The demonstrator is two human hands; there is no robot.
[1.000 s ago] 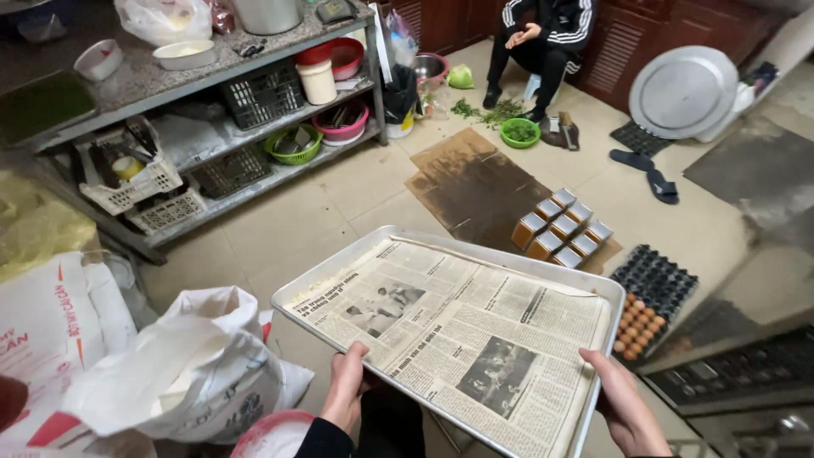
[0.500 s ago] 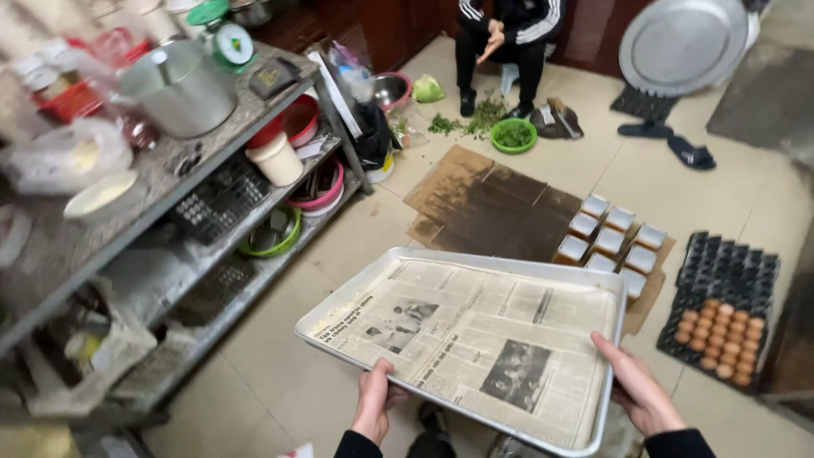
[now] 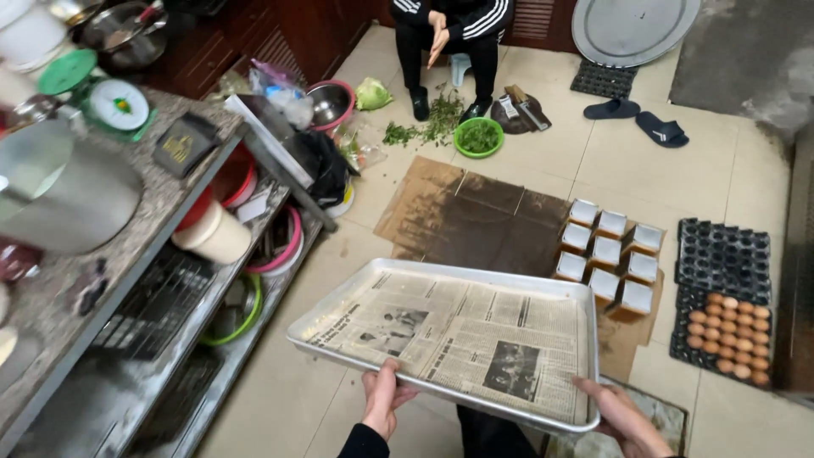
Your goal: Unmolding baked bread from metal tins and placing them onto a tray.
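both hands, left hand (image 3: pixel 383 400) and right hand (image 3: pixel 623 417), grip clamped on the metal tray (image 3: pixel 339 312)'s near rim.

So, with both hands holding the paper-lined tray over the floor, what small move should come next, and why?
Probably level the tray before carrying on. It tilts, the left hand and right hand grip only its near rim, and the newspaper lies loose inside, above the small tins and eggs.
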